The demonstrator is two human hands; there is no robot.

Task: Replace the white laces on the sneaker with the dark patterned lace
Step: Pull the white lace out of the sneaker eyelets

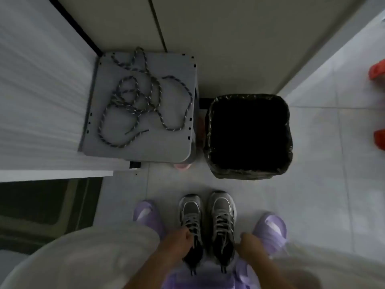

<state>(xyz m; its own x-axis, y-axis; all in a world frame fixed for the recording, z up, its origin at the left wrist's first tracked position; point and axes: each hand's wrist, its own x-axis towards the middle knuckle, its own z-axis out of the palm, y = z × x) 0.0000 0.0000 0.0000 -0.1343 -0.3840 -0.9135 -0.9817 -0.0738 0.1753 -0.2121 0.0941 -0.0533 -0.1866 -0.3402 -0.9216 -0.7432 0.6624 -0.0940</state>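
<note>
The left sneaker [190,213] stands on the tiled floor [323,163] at the near middle of the view, toe pointing far, touching or just beside the right sneaker [223,213]. Both are grey with silver trim and carry white laces [192,223] threaded up their fronts. The left hand [179,238] rests on the near part of the left sneaker, and its fingers [188,233] are curled and seem to pinch a strand of the laces, though motion blur leaves the grip uncertain. The right hand [248,243] sits just beside the near right side of the right sneaker with its fingers bent; I cannot tell whether they hold anything. A left purple slipper [148,215] and a right purple slipper [270,226] flank the pair of sneakers. Well apart from the shoes, at the far left, the dark patterned lace [125,107] lies loose in tangled loops on top of a small grey table [170,142], with one end pointing toward the near edge. Just right of the table stands a square bin [250,173] lined with a dark bag. A pink object [182,166] peeks out at the table's near edge. Two red shapes [378,69] show at the far right edge of the floor.
</note>
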